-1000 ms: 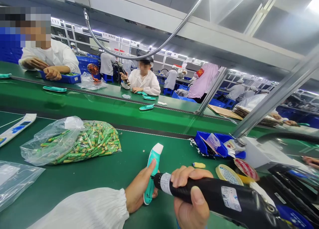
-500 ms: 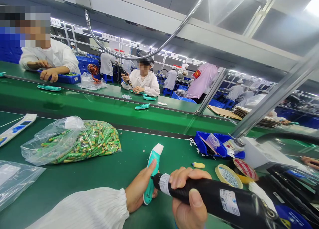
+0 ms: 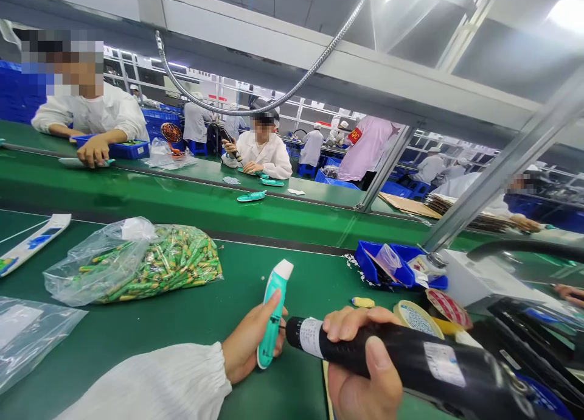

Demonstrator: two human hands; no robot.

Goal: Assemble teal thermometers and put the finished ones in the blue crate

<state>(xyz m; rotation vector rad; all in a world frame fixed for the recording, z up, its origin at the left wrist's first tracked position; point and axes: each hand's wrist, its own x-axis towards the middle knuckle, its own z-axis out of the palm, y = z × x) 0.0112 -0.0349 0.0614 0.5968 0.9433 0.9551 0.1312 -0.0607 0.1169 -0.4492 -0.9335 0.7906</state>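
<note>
My left hand (image 3: 250,341) is closed around a teal plastic housing with a white tip (image 3: 274,307), held tilted above the green bench. The thumb lies along its face. My right hand (image 3: 360,359) grips a black electric screwdriver (image 3: 401,359) that has white labels on it. Its thin bit points left at the middle of the housing; whether the bit touches is hard to tell. A small yellow piece (image 3: 363,302) and a round tub of small screws (image 3: 417,318) lie beyond my right hand.
A clear bag of green-yellow parts (image 3: 168,262) lies at left, near a flat plastic bag (image 3: 31,335). A blue bin (image 3: 387,265) stands by the metal post. Across the green conveyor (image 3: 182,207), which carries a teal housing (image 3: 251,196), co-workers sit.
The screwdriver has drawn back a little to the right, showing more of the bit. My left hand and the housing shifted slightly left. The housing on the conveyor moved left.
</note>
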